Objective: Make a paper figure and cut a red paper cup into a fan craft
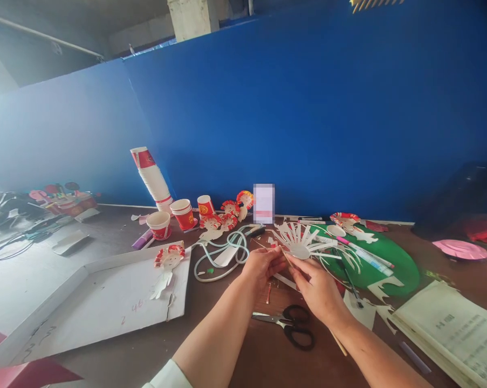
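A white paper cup (300,251), cut into many strips that fan out round its base, is at my hands above the table. With fingers closed, my left hand (264,265) pinches the end of one strip beside the tip of a thin wooden stick (340,344). My right hand (316,281) is closed round that stick, its thumb close to the cup's base; the stick runs under the palm and shows again below the wrist. Exactly how the strip meets the stick is hidden by my fingers. Black-handled scissors (288,323) lie on the table below my hands.
Left is a white box lid (105,302) with a paper-cup doll (169,264). Behind stand a tall cup stack (154,180), loose cups (182,214) and a coiled cable (198,269). Right are markers (367,253) on a green disc (400,267), paper scraps and an open book (449,323).
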### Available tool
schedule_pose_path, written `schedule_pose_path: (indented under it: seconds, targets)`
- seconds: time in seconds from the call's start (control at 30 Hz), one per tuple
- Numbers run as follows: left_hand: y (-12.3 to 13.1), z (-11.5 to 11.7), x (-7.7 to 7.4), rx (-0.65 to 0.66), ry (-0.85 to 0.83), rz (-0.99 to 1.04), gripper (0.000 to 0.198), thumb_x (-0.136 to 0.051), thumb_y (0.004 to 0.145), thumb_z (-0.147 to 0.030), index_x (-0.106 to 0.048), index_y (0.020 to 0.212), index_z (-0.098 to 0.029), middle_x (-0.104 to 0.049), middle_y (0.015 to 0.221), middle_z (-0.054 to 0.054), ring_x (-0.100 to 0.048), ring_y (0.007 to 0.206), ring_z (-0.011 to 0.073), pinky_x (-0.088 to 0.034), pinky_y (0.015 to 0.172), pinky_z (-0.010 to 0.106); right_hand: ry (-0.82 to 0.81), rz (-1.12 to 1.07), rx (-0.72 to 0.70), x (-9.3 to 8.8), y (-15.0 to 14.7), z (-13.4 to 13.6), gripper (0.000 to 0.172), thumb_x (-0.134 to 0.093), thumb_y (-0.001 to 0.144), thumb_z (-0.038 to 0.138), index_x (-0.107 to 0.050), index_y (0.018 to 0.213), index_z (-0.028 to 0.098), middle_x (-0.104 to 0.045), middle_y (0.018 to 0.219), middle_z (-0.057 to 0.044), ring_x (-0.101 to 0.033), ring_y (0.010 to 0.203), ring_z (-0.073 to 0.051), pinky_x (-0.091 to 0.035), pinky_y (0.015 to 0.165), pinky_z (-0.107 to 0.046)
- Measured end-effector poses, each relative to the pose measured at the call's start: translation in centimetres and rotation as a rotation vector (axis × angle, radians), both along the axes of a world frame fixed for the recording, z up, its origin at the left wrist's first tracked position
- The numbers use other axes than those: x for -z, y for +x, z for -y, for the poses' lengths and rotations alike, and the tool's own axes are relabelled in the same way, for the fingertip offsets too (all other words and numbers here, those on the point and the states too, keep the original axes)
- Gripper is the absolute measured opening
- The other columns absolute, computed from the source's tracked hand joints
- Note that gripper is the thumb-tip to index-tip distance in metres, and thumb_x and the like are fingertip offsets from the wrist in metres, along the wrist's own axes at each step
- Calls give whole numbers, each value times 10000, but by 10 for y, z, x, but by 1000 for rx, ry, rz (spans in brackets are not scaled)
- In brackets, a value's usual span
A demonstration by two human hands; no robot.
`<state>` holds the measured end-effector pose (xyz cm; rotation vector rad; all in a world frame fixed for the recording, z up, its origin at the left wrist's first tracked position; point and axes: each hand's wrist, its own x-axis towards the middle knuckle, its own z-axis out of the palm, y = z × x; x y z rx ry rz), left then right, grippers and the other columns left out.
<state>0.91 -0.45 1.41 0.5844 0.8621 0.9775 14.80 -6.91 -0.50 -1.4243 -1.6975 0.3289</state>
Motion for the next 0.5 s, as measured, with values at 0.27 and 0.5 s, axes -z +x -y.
schedule_pose_path:
  seconds: [0.27,0.5]
  targets:
    - [-3,0,0,50,10,21,110,-688,788,-161,-672,816,-56,-702,816,120,-668,684,133,-566,646,222,18,43,19,-1,1,0,353,-486,891,275,-663,1188,202,-693,1049,-101,-666,936,-227,-522,847,-353]
    - [0,3,1,51,15,49,115,-685,793,-175,-664,803,-63,-696,790,102,-661,676,125,-557,656,215,-17,65,22,-1,-1,2,381,-463,905,288,-636,1231,193,-673,967,-90,-651,887,-210,-514,832,-345]
